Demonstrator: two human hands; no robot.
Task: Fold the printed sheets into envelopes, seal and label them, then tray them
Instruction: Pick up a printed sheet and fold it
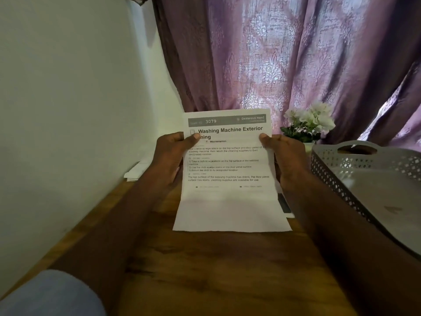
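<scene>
I hold a white printed sheet (230, 169) upright above the wooden table (205, 270), its text facing me. My left hand (170, 156) pinches the sheet's left edge, thumb on the front. My right hand (287, 158) pinches the right edge the same way. The sheet's lower end hangs down toward the tabletop, with faint crease lines across it. A grey perforated tray (373, 190) with a handle cut-out stands to the right. A small stack of white papers or envelopes (139, 169) lies at the back left against the wall.
A white wall (68, 110) runs along the left edge of the table. A purple curtain (273, 53) hangs behind. A small pot of white flowers (307, 126) stands at the back, beside the tray. A dark flat object (283, 202) lies partly hidden behind the sheet.
</scene>
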